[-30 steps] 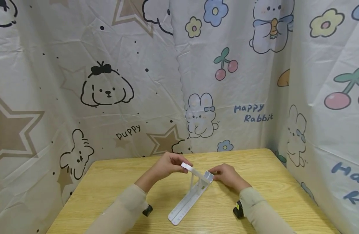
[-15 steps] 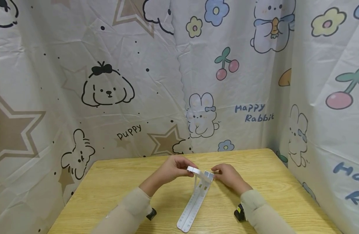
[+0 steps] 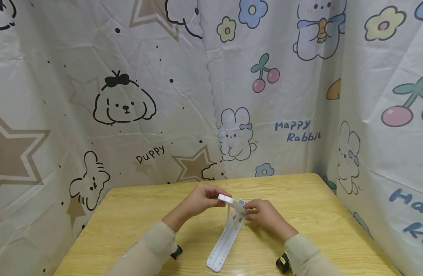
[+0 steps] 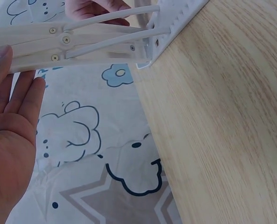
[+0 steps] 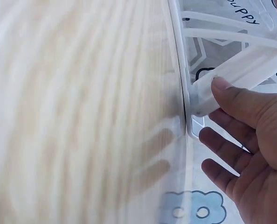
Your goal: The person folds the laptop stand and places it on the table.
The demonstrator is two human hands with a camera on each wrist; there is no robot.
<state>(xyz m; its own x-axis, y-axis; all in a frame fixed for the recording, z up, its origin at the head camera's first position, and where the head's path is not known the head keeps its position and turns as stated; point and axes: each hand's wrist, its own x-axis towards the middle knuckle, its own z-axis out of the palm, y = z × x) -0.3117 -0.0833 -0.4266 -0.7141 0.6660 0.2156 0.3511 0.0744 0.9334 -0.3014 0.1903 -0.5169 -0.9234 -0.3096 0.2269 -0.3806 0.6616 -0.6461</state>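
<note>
A white plastic folding stand (image 3: 222, 245) lies with its long slotted base slanting along the table, its upper arm (image 3: 226, 199) raised from the far hinged end. Two thin struts (image 4: 117, 42) link arm and base, and brass-coloured screws dot the arm in the left wrist view. My left hand (image 3: 202, 200) pinches the arm's free end between thumb and fingers. Down at the hinge, my right hand (image 3: 266, 217) grips the arm's lower end, thumb (image 5: 221, 85) on its face. The right fingers partly cover the hinge in the head view.
The light wood table (image 3: 146, 214) reaches back to a printed curtain (image 3: 184, 115) that hangs behind and on both sides. Black wrist cameras sit under the sleeves, one at the left (image 3: 176, 252) and one at the right (image 3: 283, 263).
The stand has swung round, its near end moving right, and its arm is lower. My left hand moved right with it. My right hand shifted from beside the far end onto the arm's hinge.
</note>
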